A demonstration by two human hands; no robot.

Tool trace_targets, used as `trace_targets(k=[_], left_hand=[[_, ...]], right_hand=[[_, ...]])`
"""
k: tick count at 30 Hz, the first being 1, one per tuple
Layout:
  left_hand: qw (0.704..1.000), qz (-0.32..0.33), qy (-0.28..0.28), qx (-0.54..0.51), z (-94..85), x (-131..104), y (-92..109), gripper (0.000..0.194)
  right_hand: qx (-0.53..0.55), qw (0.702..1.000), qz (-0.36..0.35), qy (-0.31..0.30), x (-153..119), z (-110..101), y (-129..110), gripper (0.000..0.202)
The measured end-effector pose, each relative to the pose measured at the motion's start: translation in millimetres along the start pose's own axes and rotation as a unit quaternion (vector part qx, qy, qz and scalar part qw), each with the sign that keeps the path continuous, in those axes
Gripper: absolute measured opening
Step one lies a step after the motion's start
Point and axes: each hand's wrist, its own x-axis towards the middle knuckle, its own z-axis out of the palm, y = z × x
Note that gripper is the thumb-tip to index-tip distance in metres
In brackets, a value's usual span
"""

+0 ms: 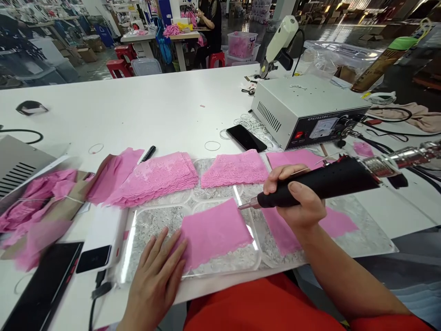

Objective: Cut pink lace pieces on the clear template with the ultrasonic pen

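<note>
Under my left hand [156,271] the pink lace piece [215,232] is thin, matt cloth with a fine open pattern. It lies on a glass plate [151,220], glossy and clear, with rough grey speckle beneath. The tool [320,181] in my right hand [296,202] has a matt black plastic handle and a bare metal tip. The worktop [155,105] is smooth white. The control box [292,103] is painted metal, the phone [246,138] glossy black.

A pink lace piece [215,233] is laid flat on the glass plate [144,225]; a black handheld tool [320,183] is held tilted above it.
</note>
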Motion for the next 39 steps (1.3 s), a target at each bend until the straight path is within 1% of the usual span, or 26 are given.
trace_targets(k=[9,15,19,24,27,32,39], left_hand=[[1.0,-0.007,-0.007,-0.002,0.5,-1,-1,0.049],[1.0,-0.002,-0.004,-0.002,0.9,-2,-2,0.05],[1.0,-0.002,-0.005,-0.004,0.7,-2,-2,0.051],[1.0,-0.007,-0.003,-0.009,0.7,-1,-1,0.05],[1.0,-0.011,-0.001,-0.012,0.3,-1,0,0.05],[1.0,-0.014,-0.01,-0.007,-0.5,-3,-1,0.049],[1.0,-0.013,-0.005,-0.011,-0.5,-2,-1,0.049]], right_hand=[[-0.003,1.0,0.008,0.008,-2,2,2,0.008],[-0.009,1.0,0.006,-0.008,-1,3,3,0.008],[-0.009,1.0,0.005,0.0,-1,0,-3,0.009],[0.005,1.0,0.02,-0.02,-7,-9,-15,0.013],[-0.002,0.999,0.028,-0.019,-12,-11,-17,0.016],[0.001,0.999,0.031,-0.024,-15,-10,-15,0.015],[0.013,0.999,0.03,-0.041,-17,-8,-12,0.013]])
